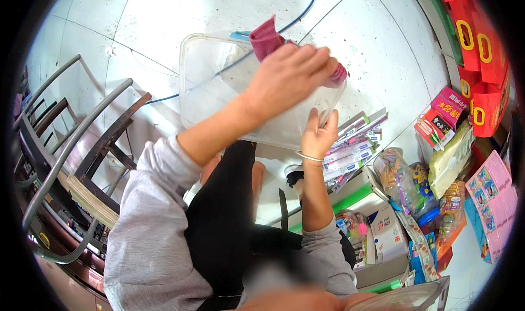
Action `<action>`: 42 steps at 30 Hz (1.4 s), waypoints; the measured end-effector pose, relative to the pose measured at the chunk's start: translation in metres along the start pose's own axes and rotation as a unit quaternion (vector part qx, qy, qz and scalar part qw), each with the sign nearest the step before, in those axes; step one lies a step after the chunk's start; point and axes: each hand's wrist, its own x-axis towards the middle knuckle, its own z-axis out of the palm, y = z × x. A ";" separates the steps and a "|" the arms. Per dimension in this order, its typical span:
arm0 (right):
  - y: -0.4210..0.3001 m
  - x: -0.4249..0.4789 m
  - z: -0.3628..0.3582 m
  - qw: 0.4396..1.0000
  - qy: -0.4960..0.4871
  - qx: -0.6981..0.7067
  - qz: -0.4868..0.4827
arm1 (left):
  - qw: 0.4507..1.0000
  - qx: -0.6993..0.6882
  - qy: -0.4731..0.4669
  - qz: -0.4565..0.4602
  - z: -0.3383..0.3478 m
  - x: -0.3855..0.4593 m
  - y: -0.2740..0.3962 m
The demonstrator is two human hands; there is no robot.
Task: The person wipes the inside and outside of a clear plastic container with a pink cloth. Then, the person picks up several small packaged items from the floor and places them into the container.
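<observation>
My left hand (pixel 293 71) is closed around a maroon cloth (pixel 265 39), which sticks out on both sides of the fist. It is over the far right part of a clear plastic bin or lid (pixel 229 85) with rounded corners; which of the two it is, I cannot tell. My right hand (pixel 320 132), with a pale bangle at the wrist, grips the plastic piece at its near right edge, thumb and fingers pointing away from me. The piece is held above the floor, in front of my knees. A small light-blue item shows by its far rim.
Packaged toothbrushes or pens (pixel 352 147) lie heaped on the right. Beyond are plastic jars (pixel 396 175), a white carton (pixel 387 231), red bags (pixel 486 93) and pink packs (pixel 492 200). A metal-framed chair (pixel 82 138) stands left. A blue cable (pixel 301 17) crosses the tiled floor.
</observation>
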 end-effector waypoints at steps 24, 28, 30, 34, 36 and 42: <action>0.045 -0.037 -0.046 0.954 -0.080 0.177 0.230 | 0.743 -0.548 0.130 -0.362 -0.069 -0.051 -0.066; 0.010 0.002 -0.083 0.986 0.025 -0.159 -0.043 | 0.928 -0.307 0.012 -0.212 -0.027 0.008 -0.038; -0.004 0.035 -0.088 0.982 0.073 -0.145 -0.096 | 0.970 -0.156 -0.049 -0.178 0.002 0.023 -0.038; -0.019 0.095 -0.064 0.975 -0.083 -0.156 -0.138 | 0.977 -0.018 -0.185 -0.101 0.035 0.043 -0.018; -0.014 0.099 -0.059 0.972 -0.138 -0.152 -0.115 | 0.972 0.003 -0.196 -0.126 0.050 0.046 -0.010; 0.009 0.072 -0.052 0.985 -0.111 -0.105 -0.079 | 0.879 0.015 -0.379 -0.290 0.133 0.019 -0.024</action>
